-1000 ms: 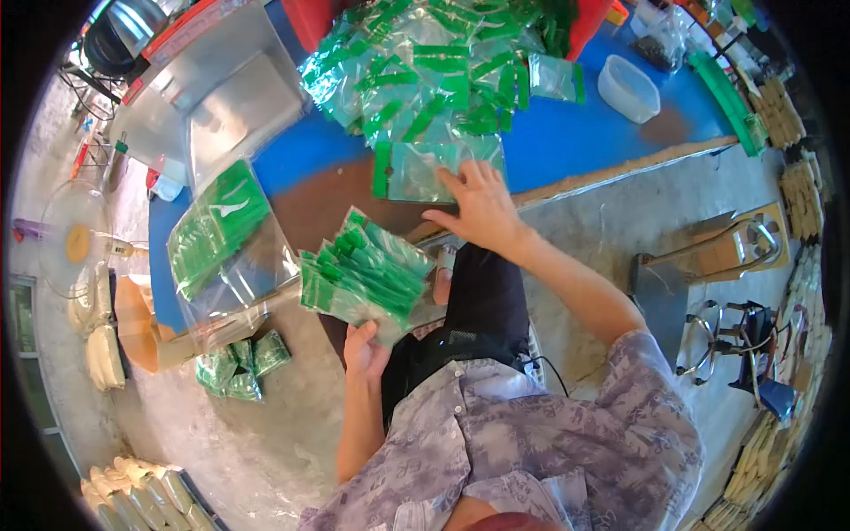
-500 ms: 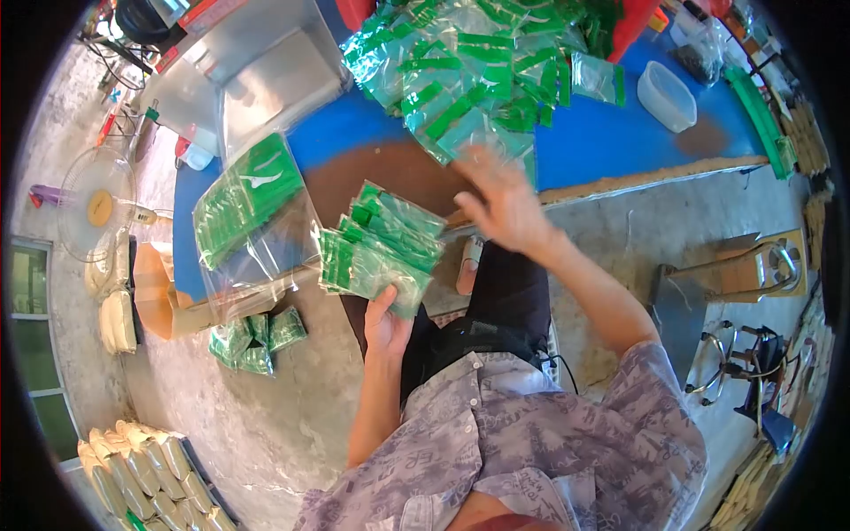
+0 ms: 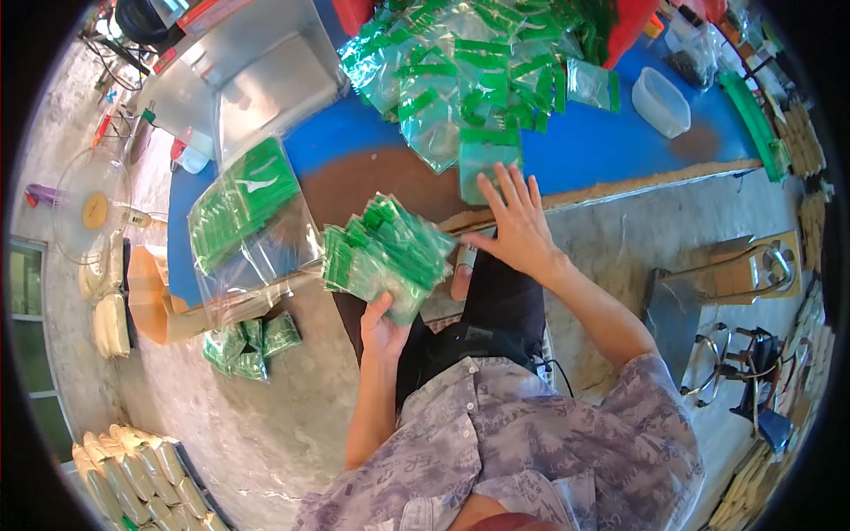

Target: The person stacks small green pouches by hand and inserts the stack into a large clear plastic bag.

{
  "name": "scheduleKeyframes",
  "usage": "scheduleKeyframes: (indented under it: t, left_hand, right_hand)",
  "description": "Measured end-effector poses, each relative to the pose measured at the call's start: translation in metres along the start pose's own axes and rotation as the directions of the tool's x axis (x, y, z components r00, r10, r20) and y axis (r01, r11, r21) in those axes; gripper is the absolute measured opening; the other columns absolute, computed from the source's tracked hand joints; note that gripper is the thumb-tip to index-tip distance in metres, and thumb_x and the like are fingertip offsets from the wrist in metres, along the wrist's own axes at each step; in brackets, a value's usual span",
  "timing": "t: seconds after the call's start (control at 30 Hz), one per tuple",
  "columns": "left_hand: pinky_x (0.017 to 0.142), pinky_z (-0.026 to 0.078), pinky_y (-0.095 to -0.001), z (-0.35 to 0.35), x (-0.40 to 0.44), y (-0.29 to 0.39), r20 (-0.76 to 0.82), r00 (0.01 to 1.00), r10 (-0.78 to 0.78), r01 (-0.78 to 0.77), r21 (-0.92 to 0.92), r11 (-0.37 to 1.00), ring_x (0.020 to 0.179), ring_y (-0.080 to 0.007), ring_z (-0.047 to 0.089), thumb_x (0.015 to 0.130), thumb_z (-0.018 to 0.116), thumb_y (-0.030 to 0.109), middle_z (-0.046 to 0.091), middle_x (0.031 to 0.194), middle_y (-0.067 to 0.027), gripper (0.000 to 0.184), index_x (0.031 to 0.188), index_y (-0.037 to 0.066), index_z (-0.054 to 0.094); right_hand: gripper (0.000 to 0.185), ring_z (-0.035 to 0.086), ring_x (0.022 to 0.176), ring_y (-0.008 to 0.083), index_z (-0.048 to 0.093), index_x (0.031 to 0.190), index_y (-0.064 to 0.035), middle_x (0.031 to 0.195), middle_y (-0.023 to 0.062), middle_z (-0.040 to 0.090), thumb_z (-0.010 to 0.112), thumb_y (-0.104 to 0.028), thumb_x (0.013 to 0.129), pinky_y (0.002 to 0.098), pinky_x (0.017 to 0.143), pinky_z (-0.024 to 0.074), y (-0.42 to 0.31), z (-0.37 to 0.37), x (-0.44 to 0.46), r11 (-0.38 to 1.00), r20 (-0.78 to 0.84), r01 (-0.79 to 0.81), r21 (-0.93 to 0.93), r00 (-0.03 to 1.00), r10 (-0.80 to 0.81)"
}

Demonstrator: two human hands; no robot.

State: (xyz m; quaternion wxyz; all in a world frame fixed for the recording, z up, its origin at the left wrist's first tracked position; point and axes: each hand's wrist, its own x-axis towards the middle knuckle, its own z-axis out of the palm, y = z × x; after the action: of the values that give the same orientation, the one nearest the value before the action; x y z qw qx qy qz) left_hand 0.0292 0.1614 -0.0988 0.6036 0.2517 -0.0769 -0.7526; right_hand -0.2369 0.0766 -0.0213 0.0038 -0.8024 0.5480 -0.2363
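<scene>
Left hand point(image 3: 385, 329) has a fanned stack of green-and-clear packets point(image 3: 385, 252) gripped at the near end, a bit left of centre frame. Thumb's pressed flat on top, with the other fingers presumably underneath, which looks like a decent way to stop loose, slippery plastic from sliding apart. Fanned like that, the green bands mostly show along the far side.

Right hand point(image 3: 522, 234) isn't clamped on anything: fingers spread wide, palm down, just right of centre. Its fingertips are at the near edge of a single packet point(image 3: 490, 164) lying by the table's front edge, green band pointing away. Honestly can't tell whether they're touching it or just above, the angle's not great for that.

The big heap of packets point(image 3: 482, 66) sits top centre on the blue table point(image 3: 602, 150), probably there because it's an easy reach for either arm. Clear bag point(image 3: 248, 208) with more green-banded packets is parked left of centre, and the plastic tub point(image 3: 661, 102) is off upper right, out of the way.
</scene>
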Motion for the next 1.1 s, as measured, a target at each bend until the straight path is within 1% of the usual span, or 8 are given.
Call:
scheduleKeyframes:
  t: [0.2,0.33,0.6,0.73,0.87,0.93,0.97,1.1]
  left_hand:
    - [0.111,0.044,-0.0498,-0.029,-0.013,0.017,0.012,1.0,-0.02,0.02,-0.046,0.999,0.126,-0.0308,0.058,0.079,0.076,0.012,0.061,0.135,-0.0139,0.067,0.139,-0.001,0.05]
    - [0.111,0.044,-0.0531,-0.039,-0.019,0.026,0.054,0.998,-0.025,0.027,-0.039,0.999,0.127,-0.032,0.058,0.078,0.074,0.011,0.063,0.134,-0.0127,0.066,0.139,0.003,0.052]
    - [0.115,0.037,-0.0585,-0.031,-0.012,0.029,0.165,0.98,-0.112,0.119,-0.032,0.992,0.131,-0.0333,0.055,0.086,0.073,0.011,0.061,0.138,-0.0144,0.057,0.139,0.0,0.054]
    - [0.115,0.038,-0.0572,-0.008,-0.022,0.027,0.11,0.993,-0.046,0.043,0.034,0.998,0.129,-0.0332,0.056,0.084,0.073,0.011,0.062,0.136,-0.014,0.059,0.139,0.001,0.054]
    - [0.116,0.033,-0.0646,-0.034,-0.032,0.028,-0.025,0.999,0.039,-0.036,0.097,0.995,0.137,-0.0398,0.048,0.082,0.075,0.014,0.054,0.145,-0.0169,0.07,0.146,0.004,0.047]
    - [0.115,0.036,-0.064,-0.036,-0.035,0.025,-0.123,0.988,0.097,-0.073,0.185,0.98,0.135,-0.0395,0.05,0.08,0.076,0.016,0.055,0.145,-0.0162,0.071,0.145,0.004,0.048]
    - [0.115,0.037,-0.0629,-0.04,-0.034,0.023,-0.133,0.988,0.076,-0.047,0.207,0.977,0.134,-0.0394,0.051,0.08,0.076,0.016,0.056,0.144,-0.0158,0.071,0.144,0.003,0.049]
    - [0.111,0.044,-0.0482,0.001,-0.025,0.012,-0.058,0.998,0.035,-0.025,0.161,0.987,0.125,-0.0305,0.059,0.082,0.079,0.014,0.062,0.134,-0.0127,0.067,0.14,-0.001,0.049]
  right_hand:
    - [0.026,0.07,0.1,0.0227,0.068,0.115,-0.002,0.104,0.0078,0.074,0.07,-0.015,0.092,0.0346,0.091,0.0529,0.009,0.01,-0.009,0.862,-0.119,-0.046,0.505,0.985,0.122]
    - [0.027,0.06,0.097,0.0047,0.069,0.112,-0.0034,0.106,-0.0049,0.069,0.057,-0.027,0.105,0.0263,0.082,0.0494,0.035,-0.02,-0.033,0.004,0.52,-0.52,0.854,0.854,-0.022]
    - [0.022,0.07,0.098,0.027,0.063,0.112,-0.0013,0.104,0.012,0.07,0.054,-0.019,0.103,0.0372,0.073,0.0602,0.21,0.14,-0.131,-0.592,0.799,-0.537,0.601,0.419,0.431]
    - [0.026,0.065,0.111,0.0338,0.06,0.118,0.0004,0.119,0.0181,0.064,0.056,-0.019,0.1,0.0501,0.085,0.0575,0.285,0.21,-0.098,-0.493,0.645,-0.504,0.709,0.183,0.742]
    - [0.051,0.067,0.108,0.0402,0.064,0.121,0.0017,0.119,0.0256,0.068,0.05,-0.042,0.099,0.0483,0.092,0.054,0.254,0.31,-0.109,0.872,0.024,-0.394,0.291,0.914,0.405]
    - [0.049,0.064,0.115,0.0387,0.065,0.123,0.0012,0.119,0.0239,0.069,0.052,-0.039,0.098,0.0458,0.103,0.0465,0.124,0.147,-0.084,0.938,0.64,-0.347,0.003,0.722,0.265]
    - [0.047,0.066,0.11,0.035,0.065,0.124,-0.0001,0.118,0.0211,0.07,0.053,-0.039,0.1,0.0433,0.099,0.0492,0.097,0.102,-0.054,0.91,0.829,-0.105,0.401,0.465,-0.312]
    - [0.042,0.07,0.107,0.0248,0.061,0.131,-0.001,0.111,0.0184,0.071,0.054,-0.033,0.105,0.0378,0.094,0.0543,0.026,-0.016,0.007,0.176,0.561,-0.574,0.8,0.609,-0.56]
